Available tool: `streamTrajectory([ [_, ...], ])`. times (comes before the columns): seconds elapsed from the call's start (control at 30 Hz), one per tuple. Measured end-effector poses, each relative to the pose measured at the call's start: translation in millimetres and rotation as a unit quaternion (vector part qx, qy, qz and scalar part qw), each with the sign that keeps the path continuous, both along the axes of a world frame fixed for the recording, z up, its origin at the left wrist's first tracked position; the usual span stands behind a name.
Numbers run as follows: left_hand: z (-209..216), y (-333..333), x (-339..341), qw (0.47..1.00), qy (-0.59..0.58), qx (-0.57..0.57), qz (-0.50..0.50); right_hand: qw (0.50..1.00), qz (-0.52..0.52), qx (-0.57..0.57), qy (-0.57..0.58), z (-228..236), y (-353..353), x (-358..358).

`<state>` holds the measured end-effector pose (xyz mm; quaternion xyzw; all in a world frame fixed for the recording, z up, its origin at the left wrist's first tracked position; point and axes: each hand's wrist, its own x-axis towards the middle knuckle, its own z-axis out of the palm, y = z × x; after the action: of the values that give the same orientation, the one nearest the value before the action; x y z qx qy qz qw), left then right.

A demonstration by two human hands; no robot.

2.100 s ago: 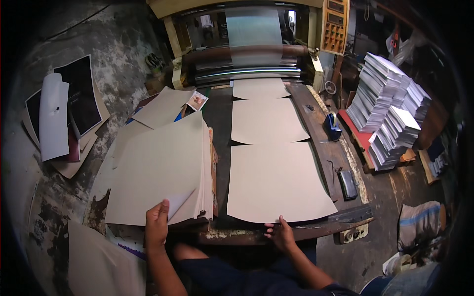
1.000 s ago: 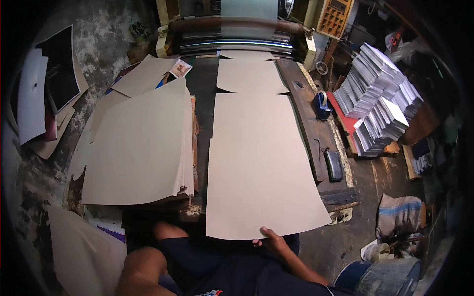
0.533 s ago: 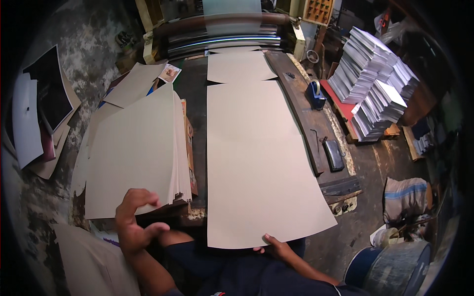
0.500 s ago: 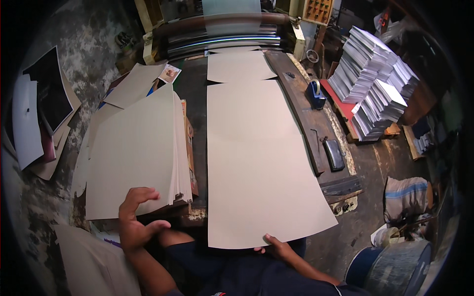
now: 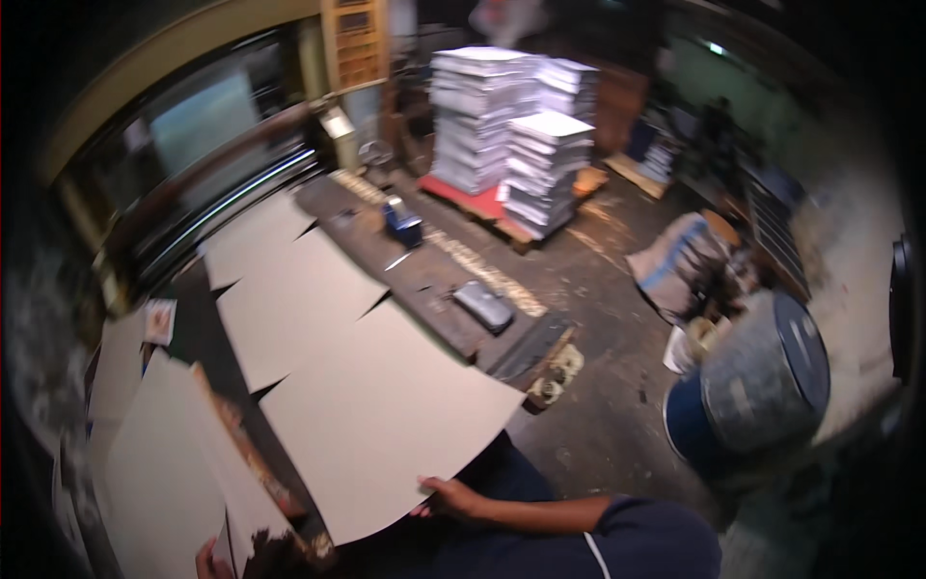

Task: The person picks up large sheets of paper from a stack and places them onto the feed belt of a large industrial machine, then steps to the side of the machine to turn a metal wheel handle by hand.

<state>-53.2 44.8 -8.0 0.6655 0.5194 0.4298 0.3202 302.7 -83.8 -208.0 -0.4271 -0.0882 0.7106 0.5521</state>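
My right hand grips the near edge of a large beige cardboard sheet, thumb on top and fingers beneath. That sheet lies on the dark machine table, its far end overlapping or meeting another beige sheet. A third sheet reaches to the rollers. Low at the left, my left hand is at the near edge of a stack of beige cardboard, its fingers closed on a sheet's edge. The lower frame edge cuts off most of this hand.
Metal rollers span the table's far end. A tape dispenser and a dark case rest on the right side of the table. Beyond stand tall paper stacks on a pallet. A drum and a sack are at right.
The view has swung right. My left hand, spread above the stack before, is now at its near edge. The sheets have shifted back toward me from the rollers, my right hand still gripping the nearest.
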Motion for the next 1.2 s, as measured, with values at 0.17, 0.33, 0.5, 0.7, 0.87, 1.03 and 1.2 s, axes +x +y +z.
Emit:
streamTrajectory([
  [0.17,17.3,-18.9,50.9,0.984,0.057,-0.042,0.166,1.0,-0.026,0.001,0.0,-7.3,5.8,2.3],
  [0.33,21.8,-24.4,68.8,0.976,0.067,-0.002,0.208,0.998,-0.05,0.032,0.006,-7.3,8.6,-0.3],
  [0.5,1.3,-10.4,41.3,0.923,-0.05,0.139,0.354,0.993,-0.112,0.039,-0.027,-3.2,12.3,-9.2],
  [0.7,0.1,-30.5,49.1,0.944,-0.012,0.168,0.285,0.997,-0.019,0.07,0.006,-0.8,21.3,12.7],
  [0.87,20.7,-33.7,54.9,0.921,-0.002,0.332,-0.205,0.971,0.061,0.226,0.04,79.1,47.7,21.3],
  [1.03,28.8,-36.0,66.8,0.919,0.154,0.214,-0.293,0.988,0.009,0.149,-0.033,100.5,42.4,28.1],
  [1.2,29.2,-33.3,64.7,0.944,0.222,0.231,-0.074,0.998,0.022,0.048,-0.023,75.8,29.4,27.5],
])
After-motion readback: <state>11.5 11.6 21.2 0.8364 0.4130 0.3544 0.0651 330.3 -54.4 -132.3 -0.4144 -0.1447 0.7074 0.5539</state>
